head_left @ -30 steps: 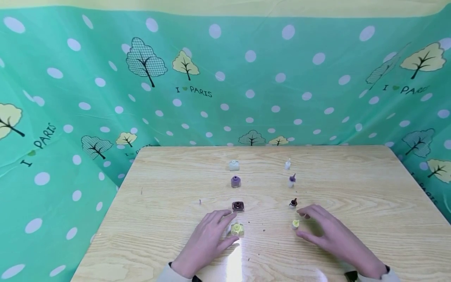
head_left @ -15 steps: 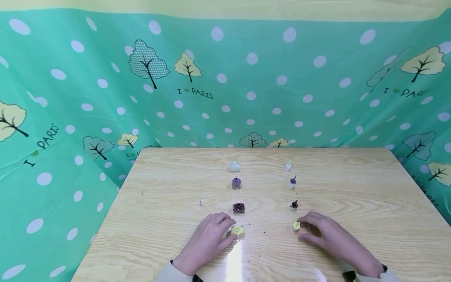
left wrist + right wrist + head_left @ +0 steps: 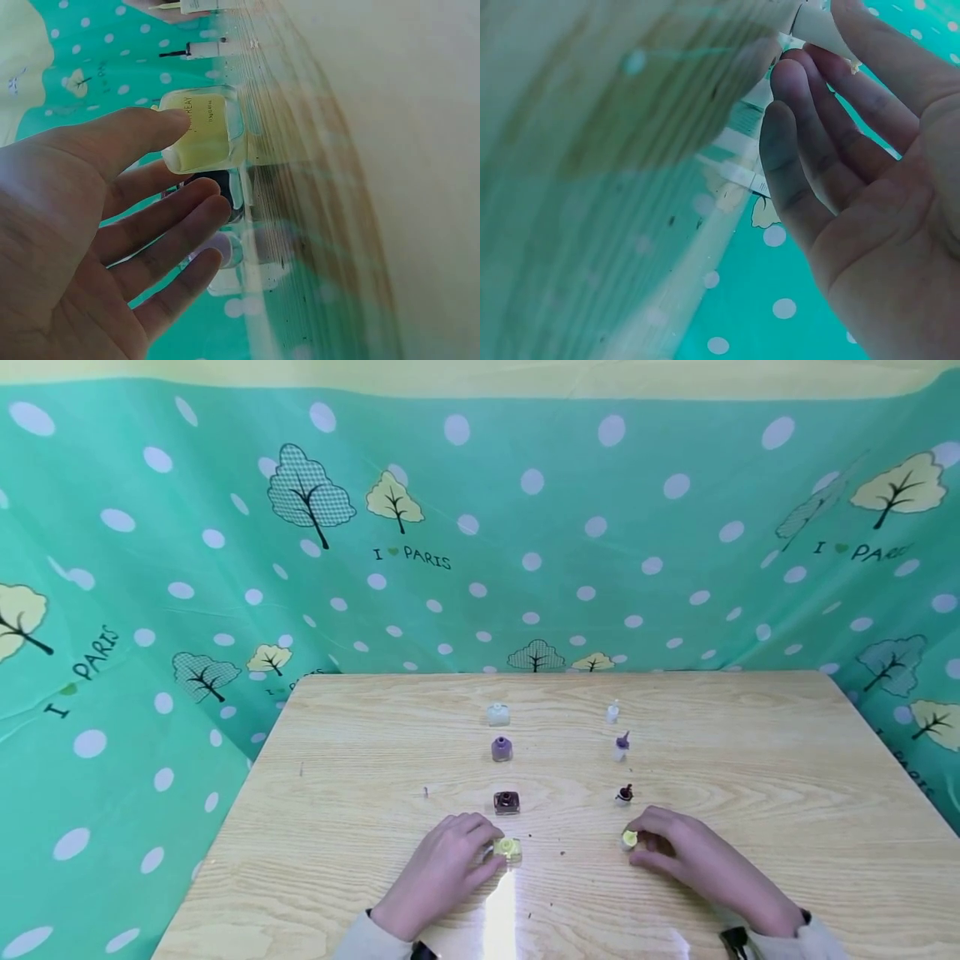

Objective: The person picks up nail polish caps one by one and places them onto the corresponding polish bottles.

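Note:
My left hand pinches a yellow nail polish bottle between thumb and forefinger. In the left wrist view the thumb lies across the labelled front of this open-necked bottle, and the other fingers are spread loosely. Opposite, my right hand has thumb and forefinger at the white cap, which stands with its yellow-coated brush upward. The right wrist view shows that cap between thumb and forefinger, partly cut off by the frame's top.
Behind the yellow bottle stand a dark bottle, a purple bottle and a clear bottle. Across from them stand a dark brush cap, a purple brush cap and a white brush cap. Small specks dot the wooden table.
My left thumb and forefinger have closed in on the yellow bottle. The right hand has moved left, and its fingers have come together at the yellow brush cap.

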Tool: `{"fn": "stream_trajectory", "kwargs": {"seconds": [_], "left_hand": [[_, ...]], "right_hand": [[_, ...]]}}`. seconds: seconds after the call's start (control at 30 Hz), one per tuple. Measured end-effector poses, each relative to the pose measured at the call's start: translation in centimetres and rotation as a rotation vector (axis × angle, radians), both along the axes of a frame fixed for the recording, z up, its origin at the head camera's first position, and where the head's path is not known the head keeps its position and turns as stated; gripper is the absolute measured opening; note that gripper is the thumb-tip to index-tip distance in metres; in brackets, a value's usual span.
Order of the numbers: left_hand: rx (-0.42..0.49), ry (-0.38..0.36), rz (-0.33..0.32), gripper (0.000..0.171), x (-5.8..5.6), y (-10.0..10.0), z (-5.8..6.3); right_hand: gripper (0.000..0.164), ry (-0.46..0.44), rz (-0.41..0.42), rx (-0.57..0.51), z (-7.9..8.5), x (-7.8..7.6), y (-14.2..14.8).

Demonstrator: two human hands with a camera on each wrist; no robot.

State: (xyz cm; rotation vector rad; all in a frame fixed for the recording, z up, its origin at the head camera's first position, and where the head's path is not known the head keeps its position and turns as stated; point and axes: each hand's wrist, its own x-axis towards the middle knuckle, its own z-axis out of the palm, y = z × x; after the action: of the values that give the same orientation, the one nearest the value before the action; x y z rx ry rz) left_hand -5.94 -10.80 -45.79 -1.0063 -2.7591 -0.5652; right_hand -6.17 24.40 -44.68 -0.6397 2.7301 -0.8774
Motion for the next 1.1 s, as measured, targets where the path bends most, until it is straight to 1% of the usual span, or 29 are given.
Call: {"fn": "stream_trajectory", "kwargs": {"seconds": [0.17, 0.3, 0.5, 0.73, 0.8, 0.93, 1.1], "left_hand": [[0.009, 0.011, -0.008, 0.027, -0.10, -0.07, -0.03], [0.013, 0.007, -0.006, 0.027, -0.07, -0.18, -0.04], [0.037, -0.068, 0.001, 0.026, -0.11, 0.00, -0.02], [0.089, -0.213, 0.032, 0.024, 0.09, -0.03, 0.21], [0.100, -0.244, 0.039, 0.023, 0.15, -0.05, 0.26], [0.128, -0.247, 0.045, 0.023, 0.18, -0.04, 0.18], [0.187, -0.256, 0.046, 0.020, 0.27, -0.04, 0.04]], "right_hand": [[0.021, -0.024, 0.005, -0.011, 0.07, -0.27, -0.18], [0.018, -0.023, 0.012, -0.015, 0.07, -0.43, -0.44], [0.009, -0.024, -0.029, 0.024, 0.26, -0.40, -0.70], [0.010, -0.042, -0.048, -0.003, 0.53, -0.37, -0.83], [0.010, -0.045, -0.057, -0.010, 0.55, -0.38, -0.86], [0.009, -0.045, -0.073, -0.010, 0.59, -0.41, -0.87], [0.009, -0.041, -0.081, -0.018, 0.65, -0.31, -0.92]]}}
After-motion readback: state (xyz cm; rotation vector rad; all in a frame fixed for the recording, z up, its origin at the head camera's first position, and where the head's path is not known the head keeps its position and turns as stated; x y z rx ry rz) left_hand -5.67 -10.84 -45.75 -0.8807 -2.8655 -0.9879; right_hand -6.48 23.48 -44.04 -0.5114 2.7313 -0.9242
